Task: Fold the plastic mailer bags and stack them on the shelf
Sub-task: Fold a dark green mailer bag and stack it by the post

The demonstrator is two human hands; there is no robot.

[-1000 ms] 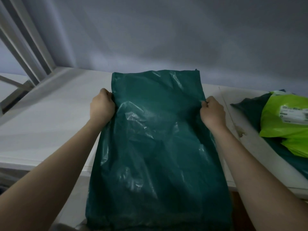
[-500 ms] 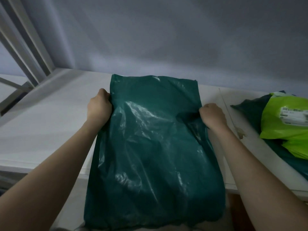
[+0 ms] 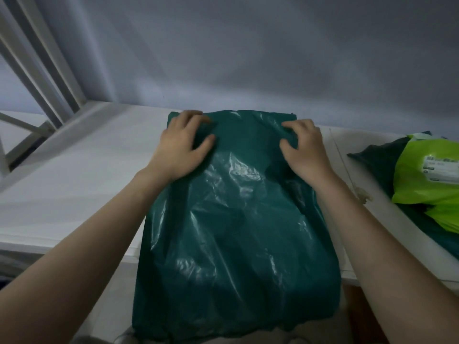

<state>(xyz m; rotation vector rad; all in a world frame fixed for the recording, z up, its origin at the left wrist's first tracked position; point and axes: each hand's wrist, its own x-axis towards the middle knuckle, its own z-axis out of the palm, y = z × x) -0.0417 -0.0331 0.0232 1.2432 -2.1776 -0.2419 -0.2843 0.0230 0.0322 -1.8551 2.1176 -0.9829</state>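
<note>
A dark green mailer bag [image 3: 236,219] lies flat on the white shelf [image 3: 74,194], glossy plastic w/ wrinkles and pale glints of light across the middle. Its far edge sits near the shelf's back edge, close to the wall; its near end runs past the shelf's front edge and hangs toward the person. Long axis goes front to back, far end pointing at the wall, sides roughly parallel to the shelf's side edges.

The left hand [image 3: 181,145] rests palm-down on the bag's far left corner, fingers spread and slightly bent, thumb out toward the bag's centre; it presses on the plastic, nothing gripped. The right hand [image 3: 301,147] lies on the far right corner, fingers bent more, tips digging into a bunched fold of plastic; whether it pinches that fold or only presses it can't be told.

At the shelf's right end, well apart from the bag, sits a pile: a lime green mailer [image 3: 427,184] w/ a white label, on top of another dark green bag [image 3: 372,157]. A brownish chipped spot [image 3: 361,193] marks the shelf between the two, beside a thin seam line.

Behind, a plain grey-blue wall [image 3: 248,58]. At left, a white slanted frame [image 3: 37,65] w/ struts rises from the shelf's back left corner. Light is dim.
</note>
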